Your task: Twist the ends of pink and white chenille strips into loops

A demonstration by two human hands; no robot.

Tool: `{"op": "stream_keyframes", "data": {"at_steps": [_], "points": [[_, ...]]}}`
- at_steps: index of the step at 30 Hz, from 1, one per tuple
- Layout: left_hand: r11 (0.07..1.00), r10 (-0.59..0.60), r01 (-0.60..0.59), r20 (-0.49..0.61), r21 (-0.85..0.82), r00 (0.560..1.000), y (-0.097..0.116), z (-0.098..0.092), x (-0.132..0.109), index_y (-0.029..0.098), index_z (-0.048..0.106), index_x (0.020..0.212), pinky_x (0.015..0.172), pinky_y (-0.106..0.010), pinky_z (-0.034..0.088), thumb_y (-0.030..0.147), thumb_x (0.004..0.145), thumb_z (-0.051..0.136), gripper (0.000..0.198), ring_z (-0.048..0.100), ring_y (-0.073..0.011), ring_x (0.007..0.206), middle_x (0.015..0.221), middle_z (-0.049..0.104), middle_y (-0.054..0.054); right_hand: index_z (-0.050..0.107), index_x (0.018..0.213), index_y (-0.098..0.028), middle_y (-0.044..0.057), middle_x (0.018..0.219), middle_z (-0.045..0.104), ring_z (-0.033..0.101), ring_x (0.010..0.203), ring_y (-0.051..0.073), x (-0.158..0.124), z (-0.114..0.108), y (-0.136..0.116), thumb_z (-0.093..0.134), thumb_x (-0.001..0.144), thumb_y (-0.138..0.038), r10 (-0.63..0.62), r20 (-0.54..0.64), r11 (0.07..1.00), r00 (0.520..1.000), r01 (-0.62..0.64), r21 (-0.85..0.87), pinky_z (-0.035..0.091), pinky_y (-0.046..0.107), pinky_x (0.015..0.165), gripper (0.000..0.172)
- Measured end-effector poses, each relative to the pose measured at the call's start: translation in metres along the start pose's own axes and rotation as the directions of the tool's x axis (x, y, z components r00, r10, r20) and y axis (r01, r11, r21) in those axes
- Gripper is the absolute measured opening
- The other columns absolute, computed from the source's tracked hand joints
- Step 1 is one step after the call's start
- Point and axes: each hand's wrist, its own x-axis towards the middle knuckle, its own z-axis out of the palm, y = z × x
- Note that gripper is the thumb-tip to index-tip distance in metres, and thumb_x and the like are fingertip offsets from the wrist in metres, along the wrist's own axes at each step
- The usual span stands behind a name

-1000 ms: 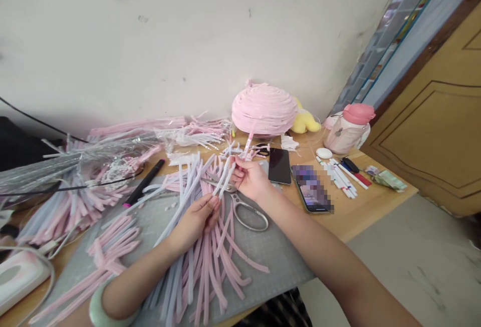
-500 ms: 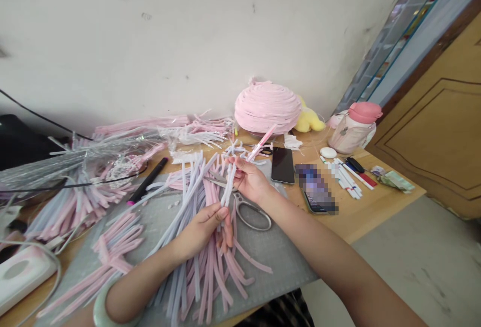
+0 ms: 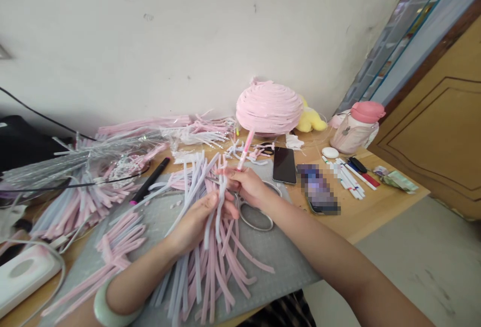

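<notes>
Between my two hands is a pale blue fuzzy pipe cleaner [image 3: 220,209], bent over so that its ends hang down. My left hand [image 3: 195,219] is closed around it from below. My right hand [image 3: 248,186] pinches its upper part and also keeps a pink-and-white pen [image 3: 246,149] tucked in the fingers, tip end upward. Beneath the hands lies a loose pile of pink and pale blue pipe cleaners [image 3: 210,287]. Metal scissors [image 3: 257,227] rest by my right wrist, their blades partly hidden by the hands and stems.
A grey cutting mat [image 3: 289,262] covers the table front. Behind stand a pink coiled bundle [image 3: 268,106] and a pink-lidded bottle [image 3: 355,129]. Two phones, one a dark phone [image 3: 284,165], lie right, near several white markers [image 3: 347,179]. A black marker [image 3: 150,182] and bundled stems [image 3: 71,204] lie left.
The pipe cleaner's ends now hang lower and apart below my fingers. My right hand has come slightly down, and its pen has swung more upright. My left hand has shifted a little up and left.
</notes>
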Motion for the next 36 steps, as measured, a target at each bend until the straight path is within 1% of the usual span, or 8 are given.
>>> {"op": "stream_keyframes", "data": {"at_steps": [4, 7, 11, 16, 22, 25, 30, 36], "points": [[0.992, -0.062, 0.053, -0.070, -0.113, 0.996, 0.012, -0.002, 0.005, 0.014, 0.053, 0.070, 0.039, -0.016, 0.034, 0.038, 0.078, 0.054, 0.026, 0.042, -0.0042, 0.036, 0.052, 0.052, 0.003, 0.069, 0.073, -0.013, -0.006, 0.049, 0.049, 0.044, 0.048, 0.005, -0.003, 0.008, 0.008, 0.070, 0.060, -0.027, 0.059, 0.017, 0.996, 0.998, -0.057, -0.071, 0.031, 0.019, 0.050, 0.019], [0.993, -0.084, 0.079, -0.064, -0.085, 0.994, 0.012, -0.001, 0.005, 0.015, 0.049, 0.069, 0.032, -0.013, 0.021, 0.034, 0.081, 0.051, 0.023, 0.024, -0.0006, 0.029, 0.042, 0.038, 0.008, 0.069, 0.070, -0.012, -0.004, 0.049, 0.052, 0.045, 0.049, 0.005, -0.004, 0.012, 0.011, 0.070, 0.059, -0.028, 0.063, -0.011, 0.998, 0.998, -0.063, -0.014, 0.032, 0.019, 0.051, 0.020], [0.995, 0.001, 0.011, -0.120, 0.102, 0.993, 0.006, 0.004, 0.002, 0.016, 0.050, 0.074, 0.033, -0.013, 0.025, 0.036, 0.083, 0.046, 0.022, 0.030, -0.0019, 0.029, 0.045, 0.048, 0.006, 0.068, 0.072, -0.011, -0.008, 0.042, 0.041, 0.029, 0.040, 0.003, -0.004, 0.012, 0.009, 0.068, 0.062, -0.028, 0.094, -0.051, 0.985, 0.994, -0.085, 0.153, 0.024, 0.018, 0.042, 0.020], [0.992, -0.082, 0.090, -0.088, 0.088, 0.993, 0.005, 0.007, -0.001, 0.016, 0.050, 0.072, 0.033, -0.015, 0.030, 0.037, 0.082, 0.045, 0.024, 0.043, -0.0064, 0.031, 0.045, 0.055, 0.002, 0.068, 0.073, -0.010, -0.010, 0.040, 0.028, 0.023, 0.040, 0.003, -0.005, 0.009, 0.006, 0.067, 0.064, -0.027, 0.080, -0.016, 0.982, 0.997, -0.076, 0.175, 0.021, 0.016, 0.039, 0.019], [0.997, -0.013, 0.033, -0.284, 0.066, 0.959, 0.010, 0.009, 0.003, 0.018, 0.048, 0.080, 0.039, -0.017, 0.039, 0.035, 0.074, 0.057, 0.020, 0.052, -0.0096, 0.040, 0.055, 0.061, 0.002, 0.067, 0.074, -0.011, -0.010, 0.039, 0.028, 0.021, 0.040, 0.003, -0.003, 0.008, 0.008, 0.067, 0.062, -0.025, 0.089, 0.010, 0.986, 0.996, -0.090, 0.140, 0.017, 0.017, 0.039, 0.018], [0.993, -0.008, 0.043, -0.296, 0.112, 0.955, 0.009, 0.008, 0.003, 0.015, 0.052, 0.067, 0.038, -0.016, 0.036, 0.037, 0.076, 0.053, 0.023, 0.045, -0.0072, 0.036, 0.047, 0.056, 0.002, 0.066, 0.073, -0.011, -0.010, 0.040, 0.028, 0.019, 0.040, 0.003, -0.003, 0.008, 0.007, 0.067, 0.062, -0.024, 0.089, 0.009, 0.985, 0.996, -0.090, 0.147, 0.015, 0.018, 0.039, 0.018], [0.993, -0.002, 0.035, -0.289, 0.108, 0.957, 0.009, 0.009, 0.002, 0.015, 0.045, 0.038, 0.035, -0.016, 0.030, 0.036, 0.085, 0.033, 0.052, 0.033, -0.0067, 0.032, 0.031, 0.033, 0.001, 0.067, 0.074, -0.010, -0.010, 0.042, 0.025, 0.016, 0.041, 0.003, -0.004, 0.010, 0.009, 0.066, 0.063, -0.023, 0.101, 0.019, 0.982, 0.995, -0.103, 0.157, 0.012, 0.020, 0.041, 0.016], [0.999, 0.001, 0.015, -0.316, 0.046, 0.949, 0.009, 0.008, 0.001, 0.017, 0.039, 0.034, 0.029, -0.017, 0.021, 0.039, 0.086, 0.031, 0.056, 0.026, -0.0060, 0.028, 0.029, 0.027, 0.002, 0.067, 0.076, -0.010, -0.009, 0.047, 0.026, 0.015, 0.043, 0.003, -0.002, 0.007, 0.013, 0.064, 0.065, -0.024, 0.113, 0.054, 0.967, 0.992, -0.122, 0.225, 0.012, 0.020, 0.040, 0.017]]}}
